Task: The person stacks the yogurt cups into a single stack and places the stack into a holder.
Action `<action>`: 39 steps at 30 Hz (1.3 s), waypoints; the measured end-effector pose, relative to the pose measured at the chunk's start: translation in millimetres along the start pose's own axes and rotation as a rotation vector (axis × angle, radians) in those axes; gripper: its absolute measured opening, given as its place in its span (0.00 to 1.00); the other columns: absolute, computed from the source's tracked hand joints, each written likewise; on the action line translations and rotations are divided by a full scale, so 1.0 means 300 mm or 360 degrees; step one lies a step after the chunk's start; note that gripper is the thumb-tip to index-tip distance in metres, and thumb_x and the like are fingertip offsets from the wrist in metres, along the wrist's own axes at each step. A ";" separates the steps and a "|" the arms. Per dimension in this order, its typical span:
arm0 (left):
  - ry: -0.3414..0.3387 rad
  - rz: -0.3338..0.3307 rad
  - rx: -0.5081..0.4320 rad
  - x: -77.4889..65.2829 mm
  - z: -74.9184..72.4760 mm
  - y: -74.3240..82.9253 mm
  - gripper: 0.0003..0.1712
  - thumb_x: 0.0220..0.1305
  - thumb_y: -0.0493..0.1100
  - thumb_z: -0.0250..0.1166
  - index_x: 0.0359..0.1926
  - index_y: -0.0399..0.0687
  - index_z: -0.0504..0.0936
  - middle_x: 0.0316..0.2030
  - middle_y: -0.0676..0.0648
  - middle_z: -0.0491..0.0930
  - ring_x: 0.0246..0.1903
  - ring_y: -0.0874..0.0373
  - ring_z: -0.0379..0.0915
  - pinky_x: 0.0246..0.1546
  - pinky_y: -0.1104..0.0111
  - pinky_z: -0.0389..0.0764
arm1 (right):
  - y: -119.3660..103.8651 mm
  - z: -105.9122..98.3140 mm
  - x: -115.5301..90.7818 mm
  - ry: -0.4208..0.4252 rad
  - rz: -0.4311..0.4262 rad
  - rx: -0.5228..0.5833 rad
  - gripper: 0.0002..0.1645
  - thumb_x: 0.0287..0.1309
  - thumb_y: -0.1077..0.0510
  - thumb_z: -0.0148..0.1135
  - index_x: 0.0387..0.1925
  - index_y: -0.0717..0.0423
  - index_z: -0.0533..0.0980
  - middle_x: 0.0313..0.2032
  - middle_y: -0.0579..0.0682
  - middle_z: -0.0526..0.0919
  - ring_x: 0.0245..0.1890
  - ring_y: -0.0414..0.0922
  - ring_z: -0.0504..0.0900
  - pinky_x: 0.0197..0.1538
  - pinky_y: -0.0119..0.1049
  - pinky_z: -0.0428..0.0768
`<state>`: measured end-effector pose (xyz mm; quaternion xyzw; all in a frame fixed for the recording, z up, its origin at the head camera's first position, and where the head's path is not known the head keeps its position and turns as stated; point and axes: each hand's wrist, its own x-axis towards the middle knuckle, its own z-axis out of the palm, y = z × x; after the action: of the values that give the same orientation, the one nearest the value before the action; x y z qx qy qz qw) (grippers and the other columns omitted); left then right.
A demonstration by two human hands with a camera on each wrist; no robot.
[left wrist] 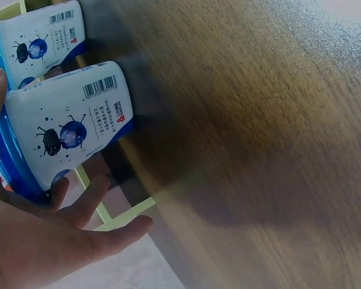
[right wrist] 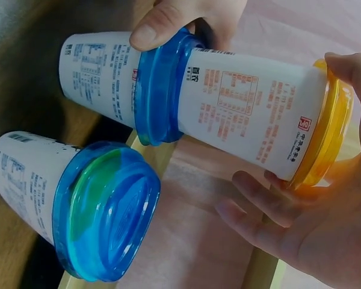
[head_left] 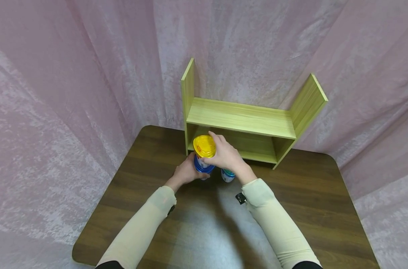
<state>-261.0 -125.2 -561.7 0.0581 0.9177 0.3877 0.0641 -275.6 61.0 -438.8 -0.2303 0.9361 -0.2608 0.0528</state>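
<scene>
A white cup with a yellow lid (right wrist: 246, 114) stands on top of a blue-lidded white cup (right wrist: 99, 75). My right hand (head_left: 225, 154) grips the upper cup around its yellow lid, thumb on one side and fingers on the other. Lower down, my left hand (head_left: 186, 170) holds the blue-lidded cup at its lid, its thumb across the rim in the right wrist view. A second blue-lidded cup (head_left: 228, 175) stands on the table just right of the stack, touched by neither hand. Barcodes and small blue figures show on both blue-lidded cups in the left wrist view.
Right behind the cups is a light wooden shelf unit (head_left: 241, 116) with two levels and raised side panels. It stands at the back of the dark wooden table (head_left: 311, 209). Pink curtains (head_left: 123, 67) hang behind and beside the table.
</scene>
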 end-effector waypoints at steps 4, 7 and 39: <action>0.0005 -0.0011 0.0022 -0.002 -0.002 0.003 0.62 0.46 0.62 0.81 0.75 0.54 0.54 0.64 0.47 0.71 0.60 0.48 0.72 0.60 0.33 0.66 | 0.007 0.001 -0.006 0.0024 -0.0009 0.0038 0.65 0.48 0.37 0.77 0.79 0.48 0.51 0.66 0.58 0.67 0.52 0.55 0.78 0.54 0.55 0.81; 0.0003 -0.0012 0.0022 -0.003 -0.005 0.006 0.63 0.46 0.62 0.81 0.75 0.54 0.54 0.64 0.47 0.71 0.61 0.48 0.72 0.61 0.34 0.66 | 0.018 -0.001 -0.010 0.0044 -0.0002 0.0069 0.67 0.47 0.34 0.77 0.80 0.46 0.50 0.68 0.57 0.66 0.55 0.55 0.78 0.54 0.57 0.80; 0.0007 0.0057 -0.0045 -0.017 -0.011 -0.004 0.63 0.47 0.59 0.82 0.75 0.51 0.53 0.67 0.44 0.69 0.64 0.46 0.70 0.63 0.41 0.69 | 0.224 0.010 -0.097 0.0042 0.0210 0.0104 0.66 0.52 0.32 0.72 0.80 0.49 0.47 0.77 0.60 0.53 0.72 0.65 0.59 0.64 0.66 0.67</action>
<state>-256.7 -129.0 -560.0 0.0727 0.9111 0.4019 0.0558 -276.2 124.0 -476.5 -0.1628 0.9407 -0.2902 0.0652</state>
